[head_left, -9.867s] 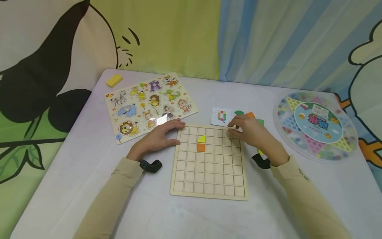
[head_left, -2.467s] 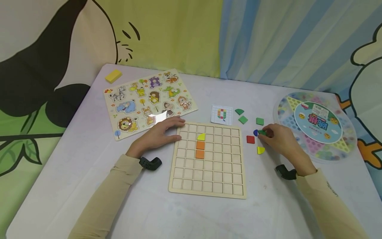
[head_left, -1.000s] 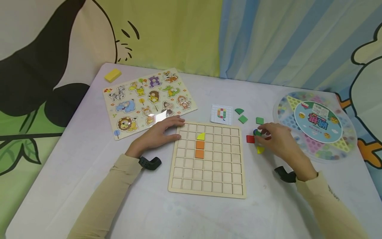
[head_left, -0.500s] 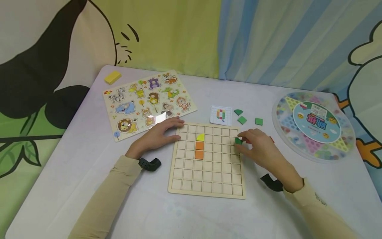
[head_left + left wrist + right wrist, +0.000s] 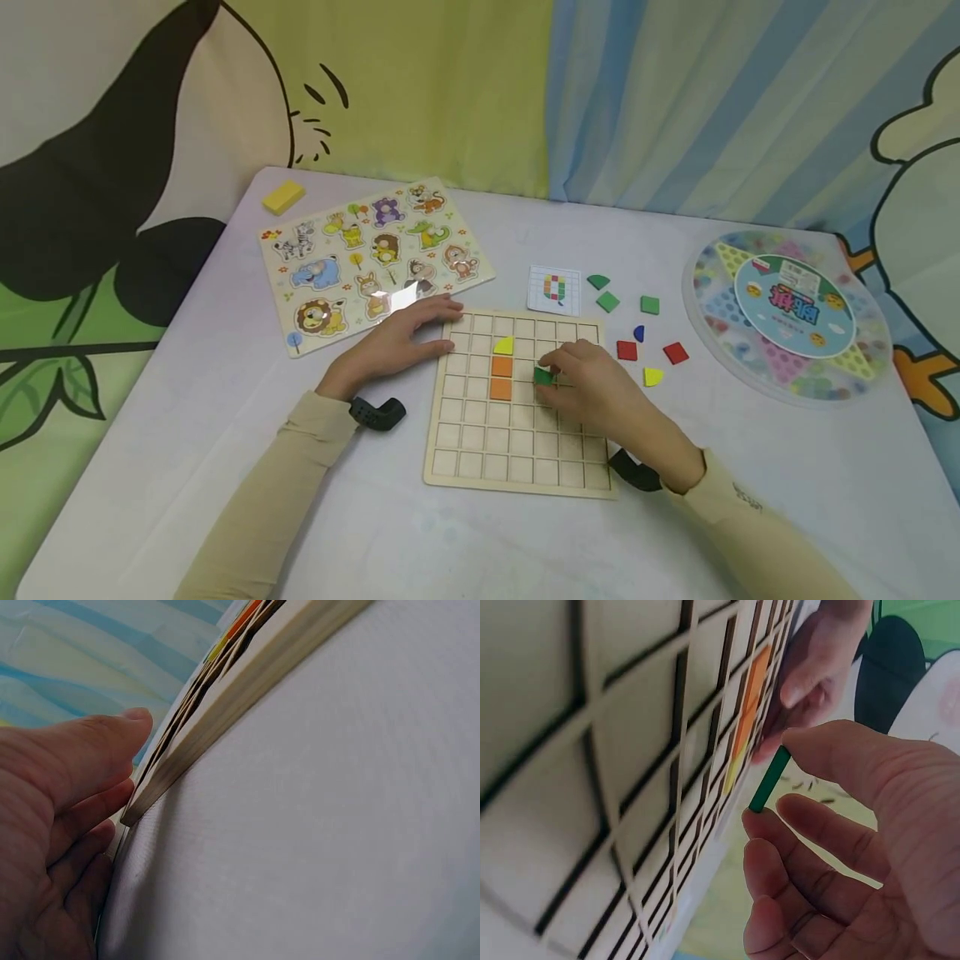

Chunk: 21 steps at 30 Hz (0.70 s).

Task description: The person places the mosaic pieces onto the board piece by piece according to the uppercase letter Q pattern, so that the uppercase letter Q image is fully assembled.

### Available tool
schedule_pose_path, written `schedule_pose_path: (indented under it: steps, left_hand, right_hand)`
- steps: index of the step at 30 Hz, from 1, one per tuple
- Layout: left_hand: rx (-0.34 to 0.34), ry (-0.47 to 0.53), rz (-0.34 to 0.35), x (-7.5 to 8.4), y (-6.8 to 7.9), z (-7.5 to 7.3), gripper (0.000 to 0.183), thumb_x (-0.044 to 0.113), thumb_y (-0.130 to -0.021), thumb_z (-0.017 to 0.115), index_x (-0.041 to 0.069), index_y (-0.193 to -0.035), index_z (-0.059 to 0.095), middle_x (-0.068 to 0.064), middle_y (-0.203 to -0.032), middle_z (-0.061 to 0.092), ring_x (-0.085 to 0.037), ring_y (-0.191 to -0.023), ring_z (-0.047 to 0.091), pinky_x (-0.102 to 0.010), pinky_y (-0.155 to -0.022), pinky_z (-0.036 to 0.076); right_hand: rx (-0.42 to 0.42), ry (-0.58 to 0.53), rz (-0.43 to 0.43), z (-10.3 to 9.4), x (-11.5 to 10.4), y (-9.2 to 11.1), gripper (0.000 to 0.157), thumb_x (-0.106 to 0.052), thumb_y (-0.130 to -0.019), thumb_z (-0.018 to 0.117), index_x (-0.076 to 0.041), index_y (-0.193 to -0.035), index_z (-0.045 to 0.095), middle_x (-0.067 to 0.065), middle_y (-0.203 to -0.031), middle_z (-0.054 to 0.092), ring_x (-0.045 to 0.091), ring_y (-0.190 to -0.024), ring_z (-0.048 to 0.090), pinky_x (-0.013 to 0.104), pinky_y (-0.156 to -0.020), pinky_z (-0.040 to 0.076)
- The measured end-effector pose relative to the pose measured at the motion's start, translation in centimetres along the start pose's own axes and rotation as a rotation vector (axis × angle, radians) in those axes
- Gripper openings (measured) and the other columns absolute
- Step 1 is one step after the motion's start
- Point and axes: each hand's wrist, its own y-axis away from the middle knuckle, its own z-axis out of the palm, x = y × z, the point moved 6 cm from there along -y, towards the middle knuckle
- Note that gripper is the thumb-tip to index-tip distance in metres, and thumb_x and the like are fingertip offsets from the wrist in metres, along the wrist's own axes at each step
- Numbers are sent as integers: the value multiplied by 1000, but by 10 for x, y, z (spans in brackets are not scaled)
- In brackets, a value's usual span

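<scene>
A wooden grid board lies on the table, with a yellow quarter-round tile above two orange square tiles in one column. My right hand pinches a small green tile by its edges between thumb and fingertip, over the middle of the board. The right wrist view shows the green tile edge-on, apart from the grid. At the board's upper left corner my left hand rests with loose fingers, thumb near the board's edge.
Right of the board lie red tiles, a blue piece, a yellow tile and green tiles. A pattern card is behind the board. An animal puzzle, a yellow block and a round game box stand farther out.
My right hand has picked the green tile from the pieces at the right and carried it left over the board. Earlier, a second orange tile joined the column. The left hand stays put.
</scene>
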Motion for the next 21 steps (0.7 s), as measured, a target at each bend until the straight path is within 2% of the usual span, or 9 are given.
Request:
schedule_pose_path:
  steps: [11, 21]
  left_hand:
    - [7, 5, 0, 0, 1, -1, 45, 31, -95, 65, 17, -137, 56, 4, -150, 44, -17, -148, 24, -43, -121, 20]
    - [1, 4, -3, 1, 0, 0, 45, 32, -95, 64, 18, -137, 56, 4, -150, 44, -17, -148, 24, -44, -121, 20]
  right_hand:
    - [-54, 47, -195, 31, -47, -4, 18, -21, -80, 79, -8, -88, 69, -2, -82, 64, 14, -78, 56, 29, -72, 51]
    - [-91, 44, -145, 37, -51, -1, 17, -22, -81, 80, -8, -86, 71, -1, -85, 64, 14, -80, 54, 27, -72, 52]
